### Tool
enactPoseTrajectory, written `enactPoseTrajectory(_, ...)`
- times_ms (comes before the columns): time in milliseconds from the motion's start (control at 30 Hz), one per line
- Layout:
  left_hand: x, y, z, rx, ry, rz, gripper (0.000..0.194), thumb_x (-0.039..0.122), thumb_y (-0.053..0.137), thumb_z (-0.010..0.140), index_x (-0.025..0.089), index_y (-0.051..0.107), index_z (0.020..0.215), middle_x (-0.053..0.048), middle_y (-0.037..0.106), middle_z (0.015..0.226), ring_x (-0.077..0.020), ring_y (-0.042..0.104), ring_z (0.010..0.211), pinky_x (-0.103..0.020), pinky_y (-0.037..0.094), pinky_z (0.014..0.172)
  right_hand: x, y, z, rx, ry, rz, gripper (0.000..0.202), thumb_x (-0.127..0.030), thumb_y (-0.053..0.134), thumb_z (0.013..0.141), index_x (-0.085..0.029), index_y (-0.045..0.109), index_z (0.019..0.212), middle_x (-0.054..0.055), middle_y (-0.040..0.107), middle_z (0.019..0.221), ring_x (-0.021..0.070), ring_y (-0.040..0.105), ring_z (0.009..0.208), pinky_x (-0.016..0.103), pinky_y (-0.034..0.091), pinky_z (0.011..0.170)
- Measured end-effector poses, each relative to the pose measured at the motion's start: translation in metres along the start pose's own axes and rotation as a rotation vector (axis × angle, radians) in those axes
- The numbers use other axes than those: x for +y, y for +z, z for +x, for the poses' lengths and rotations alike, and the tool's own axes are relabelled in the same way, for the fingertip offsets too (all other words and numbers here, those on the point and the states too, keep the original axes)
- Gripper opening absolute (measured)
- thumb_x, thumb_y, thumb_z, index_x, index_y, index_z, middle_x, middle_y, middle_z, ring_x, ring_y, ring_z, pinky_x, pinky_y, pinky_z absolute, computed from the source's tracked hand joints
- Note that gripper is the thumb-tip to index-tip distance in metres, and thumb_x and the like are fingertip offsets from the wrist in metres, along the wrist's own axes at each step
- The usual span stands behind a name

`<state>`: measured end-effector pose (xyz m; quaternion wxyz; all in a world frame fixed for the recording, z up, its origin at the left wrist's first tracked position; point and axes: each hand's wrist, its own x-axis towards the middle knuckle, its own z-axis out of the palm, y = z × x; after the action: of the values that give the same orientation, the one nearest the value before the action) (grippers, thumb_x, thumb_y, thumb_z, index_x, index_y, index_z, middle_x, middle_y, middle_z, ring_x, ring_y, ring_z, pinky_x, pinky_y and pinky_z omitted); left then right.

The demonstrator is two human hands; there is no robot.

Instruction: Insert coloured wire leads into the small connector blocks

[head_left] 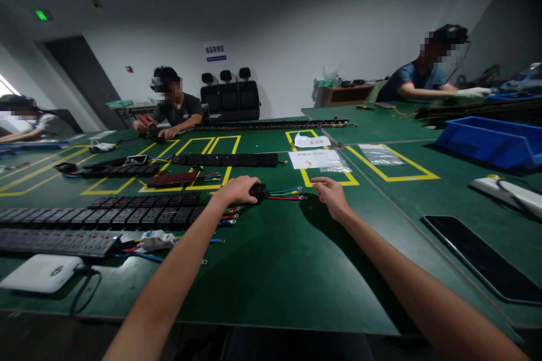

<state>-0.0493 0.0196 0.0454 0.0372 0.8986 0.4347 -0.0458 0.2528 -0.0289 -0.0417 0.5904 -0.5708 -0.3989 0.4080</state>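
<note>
My left hand (237, 190) is closed round the end of a black socket strip (259, 192) in the middle of the green table. Blue, yellow-green and red wires (283, 198) with ring terminals stick out of it to the right. Past the terminals, my right hand (332, 197) is held in a pinch, apart from the wires. Whatever may be between its fingertips is too small to make out. Left of my left forearm lie rows of black socket strips (144, 216) and a grey socket strip (55, 241), some with similar wire ends.
A phone (478, 256) and a white bar (508, 194) lie at the right, near a blue bin (491, 140). At the left front sits a white box (40, 272) with a cable. Paper sheets (314, 159) lie ahead. Other people work across the table, one gripping a red tool (148, 122).
</note>
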Motion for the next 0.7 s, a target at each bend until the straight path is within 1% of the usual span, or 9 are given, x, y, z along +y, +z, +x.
enactPoseTrajectory(133,-0.003,-0.003,0.005,0.004,0.053,0.044,0.061,0.041,0.075,0.078,0.024,0.061,0.135,-0.011,0.068,0.123,-0.0309,0.063,0.114,-0.036,0.05,0.092,0.001,-0.001,0.002,0.004,-0.014,0.0,0.034,-0.033,0.065,0.062,-0.016,0.07,0.091,-0.006,0.046,0.054,0.0096,0.036,0.047,0.024,0.023,0.044)
enactPoseTrajectory(233,-0.012,-0.014,0.002,0.042,0.08,0.118,0.061,0.037,0.076,0.079,0.025,0.061,0.137,-0.011,0.067,0.125,-0.0305,0.063,0.115,-0.034,0.05,0.09,0.003,-0.001,0.004,0.008,-0.021,0.002,0.036,-0.035,0.064,0.062,-0.015,0.07,0.091,-0.006,0.046,0.054,0.0096,0.036,0.047,0.023,0.023,0.044)
enactPoseTrajectory(333,-0.03,-0.029,-0.008,0.116,0.084,0.215,0.061,0.035,0.074,0.082,0.028,0.059,0.141,-0.01,0.066,0.128,-0.03,0.062,0.117,-0.035,0.05,0.092,0.004,-0.001,0.005,0.007,-0.027,-0.003,0.036,-0.036,0.064,0.062,-0.015,0.07,0.09,-0.005,0.047,0.055,0.0098,0.037,0.047,0.023,0.023,0.044)
enactPoseTrajectory(400,-0.049,-0.037,-0.018,0.144,0.07,0.24,0.061,0.035,0.075,0.082,0.029,0.059,0.141,-0.01,0.065,0.131,-0.0301,0.062,0.119,-0.036,0.049,0.095,0.006,0.0,0.006,0.001,-0.031,-0.011,0.036,-0.035,0.063,0.062,-0.015,0.071,0.09,-0.005,0.049,0.056,0.0099,0.037,0.047,0.023,0.024,0.044)
enactPoseTrajectory(500,-0.089,-0.04,-0.035,0.112,0.038,0.206,0.063,0.04,0.072,0.085,0.025,0.056,0.144,-0.012,0.065,0.133,-0.0299,0.061,0.121,-0.037,0.047,0.101,0.008,0.001,0.006,-0.01,-0.046,-0.029,0.034,-0.035,0.064,0.062,-0.015,0.072,0.089,-0.004,0.051,0.056,0.0104,0.038,0.048,0.024,0.024,0.044)
enactPoseTrajectory(567,-0.12,-0.037,-0.048,0.076,-0.002,0.158,0.064,0.041,0.07,0.086,0.023,0.054,0.146,-0.012,0.063,0.138,-0.029,0.059,0.126,-0.037,0.044,0.107,0.009,0.001,0.005,-0.016,-0.059,-0.041,0.034,-0.034,0.064,0.063,-0.015,0.072,0.089,-0.003,0.052,0.055,0.0108,0.039,0.048,0.024,0.025,0.045)
enactPoseTrajectory(633,-0.148,-0.031,-0.063,0.008,-0.095,0.108,0.069,0.042,0.071,0.082,0.022,0.054,0.146,-0.012,0.063,0.141,-0.0296,0.059,0.129,-0.037,0.043,0.11,0.01,0.002,0.005,-0.021,-0.068,-0.053,0.034,-0.035,0.064,0.063,-0.015,0.073,0.089,-0.003,0.052,0.055,0.0113,0.039,0.049,0.024,0.025,0.046)
enactPoseTrajectory(700,-0.17,-0.027,-0.079,-0.03,-0.182,0.071,0.07,0.043,0.07,0.081,0.02,0.054,0.145,-0.012,0.059,0.147,-0.0301,0.056,0.133,-0.037,0.041,0.112,0.01,0.003,0.004,-0.026,-0.079,-0.07,0.033,-0.035,0.064,0.063,-0.016,0.073,0.089,-0.003,0.053,0.055,0.012,0.04,0.049,0.025,0.026,0.047)
